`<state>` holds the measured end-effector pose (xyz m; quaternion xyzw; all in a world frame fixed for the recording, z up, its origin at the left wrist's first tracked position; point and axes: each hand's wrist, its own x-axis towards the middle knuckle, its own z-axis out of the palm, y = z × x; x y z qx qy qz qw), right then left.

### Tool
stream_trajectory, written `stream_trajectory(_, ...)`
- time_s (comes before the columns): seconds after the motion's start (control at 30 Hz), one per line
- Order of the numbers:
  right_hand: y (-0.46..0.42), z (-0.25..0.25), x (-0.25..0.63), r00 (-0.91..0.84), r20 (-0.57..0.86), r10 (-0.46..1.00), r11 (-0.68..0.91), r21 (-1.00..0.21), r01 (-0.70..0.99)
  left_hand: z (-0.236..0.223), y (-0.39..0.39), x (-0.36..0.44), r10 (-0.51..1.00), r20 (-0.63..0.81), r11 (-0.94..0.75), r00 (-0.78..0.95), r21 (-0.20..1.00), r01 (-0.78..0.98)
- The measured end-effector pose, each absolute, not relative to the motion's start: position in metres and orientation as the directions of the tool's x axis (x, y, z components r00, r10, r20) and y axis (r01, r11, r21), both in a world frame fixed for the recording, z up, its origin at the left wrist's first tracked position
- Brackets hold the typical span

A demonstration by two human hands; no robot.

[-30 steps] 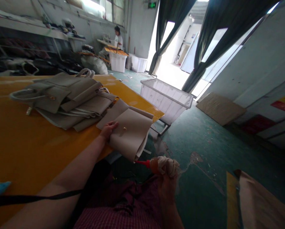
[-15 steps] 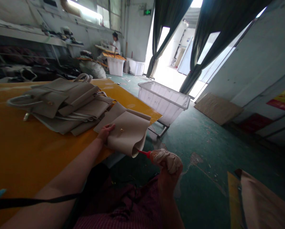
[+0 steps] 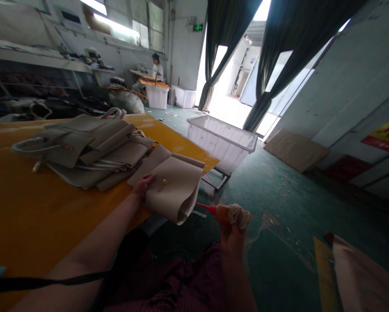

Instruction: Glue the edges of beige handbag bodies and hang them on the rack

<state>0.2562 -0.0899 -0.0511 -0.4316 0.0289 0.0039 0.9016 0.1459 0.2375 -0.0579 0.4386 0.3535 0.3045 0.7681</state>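
My left hand (image 3: 142,185) grips the near edge of a folded beige leather piece (image 3: 174,188) with a small brass stud, at the corner of the yellow table (image 3: 34,208). The piece hangs over the table edge. My right hand (image 3: 233,232) is closed around a glue bottle (image 3: 220,211) wrapped in a rag, its red nozzle pointing left toward the open fold of the piece, a little short of it. A stack of beige leather bags (image 3: 83,147) with handles lies behind the piece.
A clear plastic bin (image 3: 222,141) on a metal frame stands off the table's far corner. Another person (image 3: 156,67) works at a bench far back beside white bins (image 3: 157,96). A brown board (image 3: 353,277) lies at my lower right. Curtained doorway ahead.
The bottle's red nozzle went up to the fold of the beige piece half a second ago and has since drawn back to the right. My left hand keeps its hold.
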Motion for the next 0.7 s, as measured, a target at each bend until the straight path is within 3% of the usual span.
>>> stream_trajectory(0.2, -0.087, -0.092, 0.257, 0.981, -0.190, -0.023, 0.588, -0.797, -0.141, -0.060, 0.239, 0.146, 0.787, -0.273, 0.423, 0.554, 0.892, -0.161)
stream_trajectory(0.47, -0.074, -0.101, 0.288, 0.995, -0.102, -0.019, 0.581, -0.811, -0.072, -0.060, 0.239, 0.145, 0.762, -0.284, 0.449, 0.581, 0.879, -0.160)
stream_trajectory(0.7, -0.092, -0.125, 0.272, 0.990, -0.127, 0.065, 0.511, -0.848, -0.142, -0.058, 0.236, 0.146, 0.779, -0.295, 0.448, 0.554, 0.879, -0.161)
